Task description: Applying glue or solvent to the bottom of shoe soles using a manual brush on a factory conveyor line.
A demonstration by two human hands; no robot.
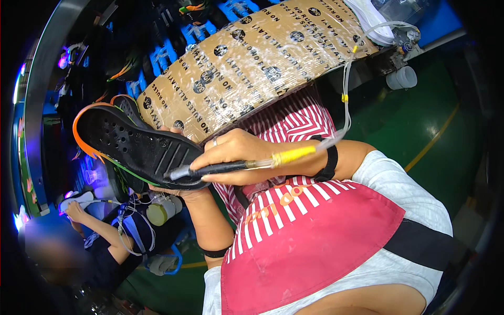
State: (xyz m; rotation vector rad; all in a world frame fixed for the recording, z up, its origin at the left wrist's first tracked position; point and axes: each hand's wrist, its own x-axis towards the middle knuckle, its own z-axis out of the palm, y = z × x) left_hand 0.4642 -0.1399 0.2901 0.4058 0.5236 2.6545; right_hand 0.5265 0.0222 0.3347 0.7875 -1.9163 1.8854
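A black shoe sole (144, 142) with an orange and green rim lies tilted in my left hand (193, 195), its hollow inner side up. The thumb and fingers grip its edges; part of that hand is hidden under the sole. My right hand (236, 152) is closed round a brush (223, 167) with a black handle and a pale grey tip. That tip rests against the inside of the sole's heel end. From the brush's back end runs a clear tube (328, 143), wrapped in yellow tape. Just behind the held sole is a second black sole (127, 107) with an orange rim.
A cardboard-covered bench (252, 68) under clear wrap spans the far side. White soles (374, 23) lie at its right end, near a plastic cup (401, 77). Blue racks (164, 56) stand beyond. At lower left, a co-worker's hand (76, 211) holds a pale sole beside a yellowish container (161, 211).
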